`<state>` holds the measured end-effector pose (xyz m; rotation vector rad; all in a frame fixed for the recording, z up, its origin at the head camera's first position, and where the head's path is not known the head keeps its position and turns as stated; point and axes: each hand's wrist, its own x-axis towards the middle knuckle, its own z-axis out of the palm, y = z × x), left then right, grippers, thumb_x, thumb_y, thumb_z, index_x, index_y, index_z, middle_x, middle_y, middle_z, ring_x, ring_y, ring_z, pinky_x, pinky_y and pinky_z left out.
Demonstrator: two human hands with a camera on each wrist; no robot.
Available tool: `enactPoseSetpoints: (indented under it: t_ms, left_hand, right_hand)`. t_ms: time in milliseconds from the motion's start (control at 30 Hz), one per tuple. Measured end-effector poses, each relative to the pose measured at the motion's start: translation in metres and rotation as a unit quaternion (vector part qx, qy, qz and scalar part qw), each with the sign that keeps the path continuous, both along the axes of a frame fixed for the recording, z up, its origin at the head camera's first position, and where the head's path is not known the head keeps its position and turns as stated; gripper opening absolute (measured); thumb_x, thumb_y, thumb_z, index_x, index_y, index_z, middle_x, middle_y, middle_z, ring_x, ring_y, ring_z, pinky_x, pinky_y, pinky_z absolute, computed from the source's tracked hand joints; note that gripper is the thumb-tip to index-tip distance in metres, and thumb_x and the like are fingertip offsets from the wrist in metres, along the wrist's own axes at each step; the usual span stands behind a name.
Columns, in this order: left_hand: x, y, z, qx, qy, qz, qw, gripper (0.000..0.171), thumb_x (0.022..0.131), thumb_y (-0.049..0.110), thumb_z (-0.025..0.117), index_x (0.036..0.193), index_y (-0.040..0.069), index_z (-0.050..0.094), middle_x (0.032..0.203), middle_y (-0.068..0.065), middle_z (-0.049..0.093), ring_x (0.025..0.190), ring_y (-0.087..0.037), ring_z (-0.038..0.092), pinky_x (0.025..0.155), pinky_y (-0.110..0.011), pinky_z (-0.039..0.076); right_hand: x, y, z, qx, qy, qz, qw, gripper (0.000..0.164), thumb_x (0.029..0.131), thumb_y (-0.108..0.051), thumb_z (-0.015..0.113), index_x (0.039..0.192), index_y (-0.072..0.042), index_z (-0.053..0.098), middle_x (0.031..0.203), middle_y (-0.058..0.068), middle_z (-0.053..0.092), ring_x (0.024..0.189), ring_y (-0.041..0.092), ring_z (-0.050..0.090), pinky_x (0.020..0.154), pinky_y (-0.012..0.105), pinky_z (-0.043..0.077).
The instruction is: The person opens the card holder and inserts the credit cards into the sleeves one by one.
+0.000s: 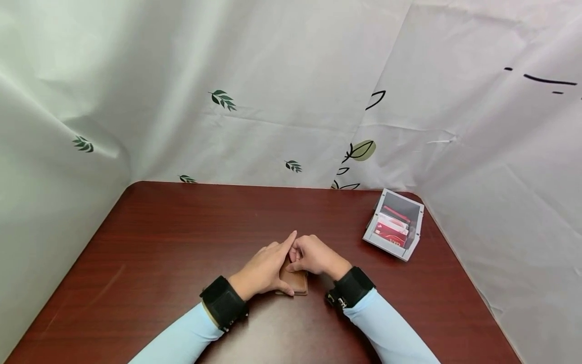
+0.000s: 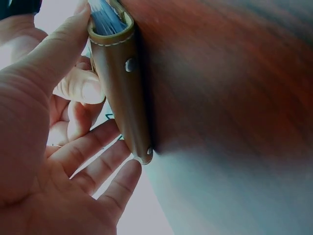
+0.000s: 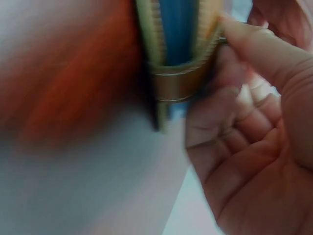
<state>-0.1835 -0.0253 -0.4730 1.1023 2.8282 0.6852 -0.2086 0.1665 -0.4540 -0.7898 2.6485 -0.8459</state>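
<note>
A small brown leather card holder (image 1: 296, 282) lies on the table between the two hands. White stitching, metal studs and a stack of card edges show along its side in the left wrist view. My left hand (image 1: 265, 269) spans it, thumb at the near edge and long fingers at the far side. Over its top, my right hand (image 1: 317, 255) has curled fingers. In the right wrist view, that thumb and index finger pinch the edge of the holder by its stitched strap (image 3: 178, 84). What lies under the right fingers is hidden.
A grey open box (image 1: 400, 203) stands at the table's back right corner, with several red and white cards (image 1: 392, 230) inside. The dark red wooden table (image 1: 182, 237) meets a pale leaf-print curtain (image 1: 273, 101) at the back and sides.
</note>
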Motion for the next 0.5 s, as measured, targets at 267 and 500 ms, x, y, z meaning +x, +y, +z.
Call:
enactPoseSetpoints:
  t_ms: [267,500]
  left_hand:
    - [0.005,0.001,0.003,0.033,-0.010,-0.011,0.9993,0.142,0.060,0.045,0.098,0.163,0.000,0.011,0.123,-0.013,0.063,0.108,-0.025,0.059,0.094,-0.039,0.053]
    - [0.007,0.005,0.003,0.025,-0.013,-0.013,0.9995,0.140,0.061,0.044,0.098,0.164,0.003,0.013,0.126,-0.013,0.063,0.110,-0.026,0.060,0.094,-0.040,0.054]
  right_hand:
    - [-0.007,-0.011,0.015,0.066,-0.066,-0.077,0.993,0.023,0.075,-0.003,0.084,0.063,-0.016,0.069,0.051,-0.009,0.059,0.045,0.005,0.057,0.049,0.022,0.049]
    - [-0.002,-0.004,0.008,0.026,-0.096,-0.104,0.990,0.023,0.073,-0.013,0.092,0.063,-0.013,0.071,0.049,-0.007,0.061,0.044,0.006,0.060,0.049,0.025,0.053]
